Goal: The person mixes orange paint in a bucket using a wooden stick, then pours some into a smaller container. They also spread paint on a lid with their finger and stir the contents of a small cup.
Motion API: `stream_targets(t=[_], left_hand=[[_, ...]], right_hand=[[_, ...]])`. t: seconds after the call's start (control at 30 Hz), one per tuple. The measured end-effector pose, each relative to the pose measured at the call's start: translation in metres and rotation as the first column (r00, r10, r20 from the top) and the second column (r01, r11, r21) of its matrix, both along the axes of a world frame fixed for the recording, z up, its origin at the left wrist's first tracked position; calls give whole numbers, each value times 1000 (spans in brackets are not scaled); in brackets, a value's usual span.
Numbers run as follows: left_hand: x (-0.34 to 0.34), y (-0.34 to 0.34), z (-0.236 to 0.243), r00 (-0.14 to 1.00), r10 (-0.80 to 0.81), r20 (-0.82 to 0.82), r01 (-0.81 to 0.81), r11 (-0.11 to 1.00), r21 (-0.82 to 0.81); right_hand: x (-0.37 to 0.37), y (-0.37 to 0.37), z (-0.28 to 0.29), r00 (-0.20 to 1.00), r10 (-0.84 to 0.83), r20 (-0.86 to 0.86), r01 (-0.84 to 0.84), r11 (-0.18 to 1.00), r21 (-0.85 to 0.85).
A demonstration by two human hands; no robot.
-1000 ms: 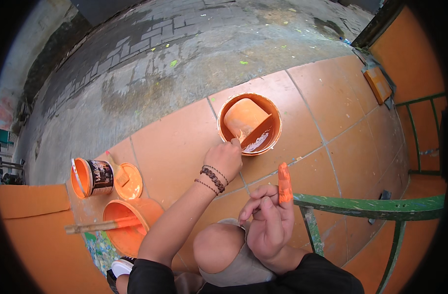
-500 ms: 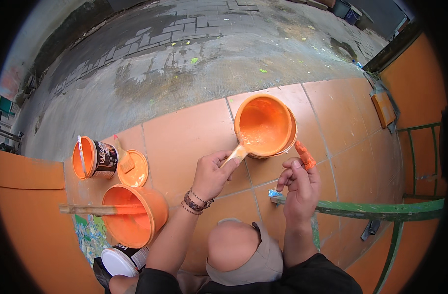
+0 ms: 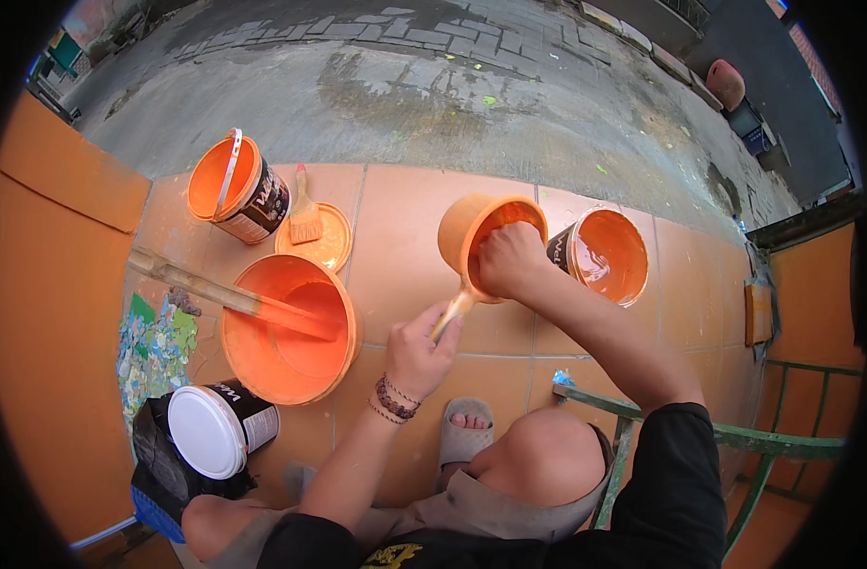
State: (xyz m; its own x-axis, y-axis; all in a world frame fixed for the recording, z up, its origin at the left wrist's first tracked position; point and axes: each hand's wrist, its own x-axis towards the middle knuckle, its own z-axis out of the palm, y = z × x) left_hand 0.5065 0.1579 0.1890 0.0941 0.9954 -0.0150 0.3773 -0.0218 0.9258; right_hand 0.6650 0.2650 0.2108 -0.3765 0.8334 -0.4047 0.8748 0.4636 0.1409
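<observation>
My left hand (image 3: 422, 348) is wrapped round the pale handle of an orange dipper (image 3: 464, 248), which is tilted with its mouth turned to the right. Into that mouth reaches my right hand (image 3: 511, 258), palm down, its fingers hidden inside the bowl. Just right of the dipper stands a small paint bucket (image 3: 616, 261) with a dark label, its inside coated in wet orange. To the left is a large orange pail (image 3: 350, 332) holding orange paint, with a paint-covered wooden stick (image 3: 206, 289) leaning across its rim.
A labelled paint bucket (image 3: 211, 180) stands back left, beside a paintbrush (image 3: 304, 216) on an orange-smeared lid (image 3: 331, 237). Nearer lies a white-lidded paint tub (image 3: 206, 431) by a dark plastic bag (image 3: 154, 446). Green metal railing (image 3: 775, 439) runs along the right; orange walls flank both sides.
My right hand, whose finger was coated in orange, has moved into the dipper. The dipper has shifted off the small bucket and tilted toward the right. The view has swung.
</observation>
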Motion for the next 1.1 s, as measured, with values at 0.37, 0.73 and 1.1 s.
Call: stream_targets(t=[0.37,0.73,1.1], left_hand=[[-48,-34,-25,984,113,137,-121,991,50],[-60,-42,-37,957,155,244,-158,987,-7],[-63,-49,-37,948,139,285,-142,990,-10]], right_hand=[[-44,13,-48,951,309,24,-289,913,-287],[-52,5,-43,924,376,66,-352,907,-232],[-58,2,-40,911,406,71,-368,879,-305]])
